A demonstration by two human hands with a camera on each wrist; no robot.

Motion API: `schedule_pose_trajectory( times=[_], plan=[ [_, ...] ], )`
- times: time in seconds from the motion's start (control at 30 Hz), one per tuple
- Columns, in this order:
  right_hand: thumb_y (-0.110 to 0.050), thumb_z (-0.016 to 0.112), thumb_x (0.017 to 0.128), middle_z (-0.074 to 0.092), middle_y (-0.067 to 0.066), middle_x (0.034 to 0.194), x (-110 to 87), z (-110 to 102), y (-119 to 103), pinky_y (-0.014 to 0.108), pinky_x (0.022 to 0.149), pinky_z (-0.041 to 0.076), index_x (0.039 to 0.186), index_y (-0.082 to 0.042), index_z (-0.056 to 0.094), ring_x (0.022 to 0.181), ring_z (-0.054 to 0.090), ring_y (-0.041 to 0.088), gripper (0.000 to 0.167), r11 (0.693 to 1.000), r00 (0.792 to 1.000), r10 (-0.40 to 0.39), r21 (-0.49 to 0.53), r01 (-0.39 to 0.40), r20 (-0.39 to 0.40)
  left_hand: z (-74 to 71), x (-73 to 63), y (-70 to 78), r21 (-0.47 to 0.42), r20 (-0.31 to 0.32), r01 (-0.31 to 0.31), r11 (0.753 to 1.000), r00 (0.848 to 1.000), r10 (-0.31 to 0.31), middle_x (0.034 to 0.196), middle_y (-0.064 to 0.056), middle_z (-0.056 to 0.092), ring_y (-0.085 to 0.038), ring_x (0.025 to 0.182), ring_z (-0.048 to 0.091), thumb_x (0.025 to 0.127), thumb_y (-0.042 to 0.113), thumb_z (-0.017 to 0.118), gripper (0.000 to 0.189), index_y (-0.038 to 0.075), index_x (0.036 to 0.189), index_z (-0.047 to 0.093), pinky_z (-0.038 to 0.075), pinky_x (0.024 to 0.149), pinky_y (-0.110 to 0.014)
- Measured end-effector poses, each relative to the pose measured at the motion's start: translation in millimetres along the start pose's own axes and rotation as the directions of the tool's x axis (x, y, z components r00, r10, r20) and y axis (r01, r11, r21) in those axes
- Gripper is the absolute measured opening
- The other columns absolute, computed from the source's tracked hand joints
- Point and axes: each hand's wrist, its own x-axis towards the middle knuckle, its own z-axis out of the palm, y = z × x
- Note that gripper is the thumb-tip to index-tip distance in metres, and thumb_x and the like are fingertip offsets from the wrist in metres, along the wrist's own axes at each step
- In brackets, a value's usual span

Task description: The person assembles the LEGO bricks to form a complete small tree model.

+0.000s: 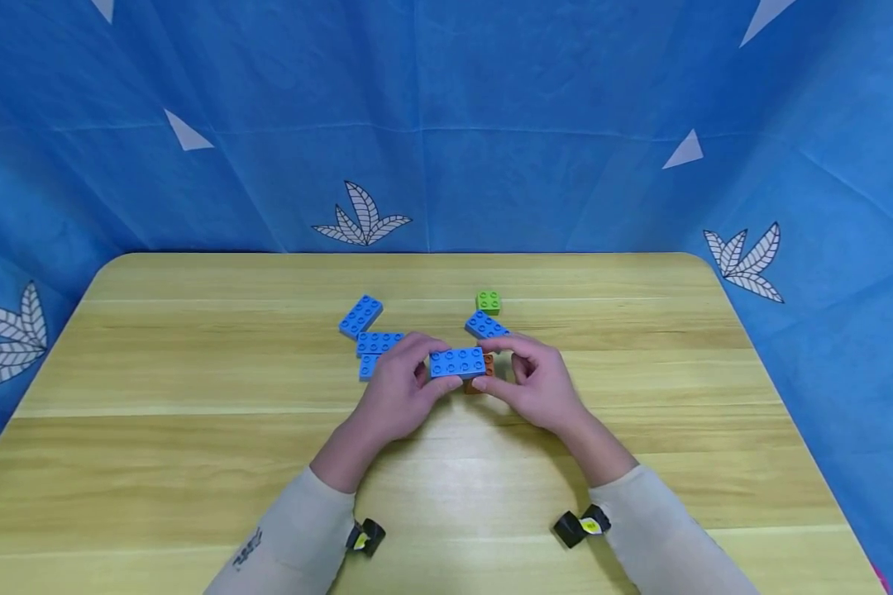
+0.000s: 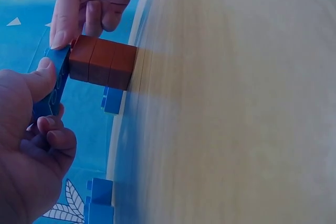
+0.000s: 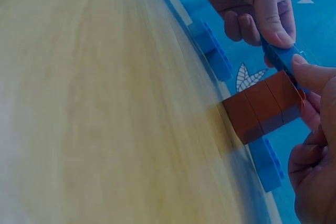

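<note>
A long blue toy brick lies over a stack of orange-brown bricks, jutting out to the left. Whether it is fully pressed onto the studs I cannot tell. My left hand pinches its left part between thumb and fingers. At the other end, my right hand holds the brick with thumb and forefinger, right by the stack's top. The stack, three bricks high in the right wrist view, stands on the table and is mostly covered by the blue brick in the head view.
Several blue bricks lie left of the stack, partly behind my left hand. Behind my right hand lies another blue brick, with a small green brick beyond it. A blue patterned cloth hangs past the wooden table's far edge.
</note>
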Motion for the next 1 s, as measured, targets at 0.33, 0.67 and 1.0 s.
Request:
schedule_pose_trajectory(
  times=[0.33, 0.67, 1.0],
  plan=[
    [0.006, 0.081, 0.079, 0.049, 0.003, 0.07, 3.3, 3, -23, 0.025, 0.042, 0.024, 0.109, 0.001, 0.071, 0.047, 0.03, 0.015, 0.032, 0.999, 0.999, -0.042, 0.001, 0.042, 0.004, -3.8, 1.1, 0.1, -0.013, 0.026, 0.014, 1.0, 1.0, -0.014, 0.104, 0.001, 0.056, -0.014, 0.068, 0.047, 0.089, 0.022, 0.078, 0.036, 0.007, 0.12, 0.067, 0.042, 0.059, -0.029],
    [0.006, 0.083, 0.077, 0.062, 0.016, 0.084, 4.8, 2, -22, 0.025, 0.044, 0.024, 0.106, 0.002, 0.071, 0.049, 0.033, 0.018, 0.031, 0.997, 0.997, -0.075, -0.025, 0.075, 0.014, -3.7, 2.7, 0.3, -0.002, 0.032, -0.02, 1.0, 0.999, 0.02, 0.101, 0.001, 0.056, -0.014, 0.068, 0.047, 0.089, 0.021, 0.078, 0.035, 0.006, 0.118, 0.068, 0.041, 0.06, -0.029],
    [0.005, 0.084, 0.076, 0.05, 0.002, 0.068, 5.5, 2, -25, 0.025, 0.045, 0.024, 0.103, 0.001, 0.072, 0.048, 0.032, 0.019, 0.03, 0.998, 0.999, -0.051, -0.029, 0.051, 0.016, -4.0, 2.6, 0.5, 0.005, 0.038, 0.007, 1.0, 0.999, -0.007, 0.098, 0.002, 0.055, -0.014, 0.066, 0.046, 0.088, 0.022, 0.079, 0.036, 0.006, 0.119, 0.068, 0.041, 0.058, -0.029]
  ],
)
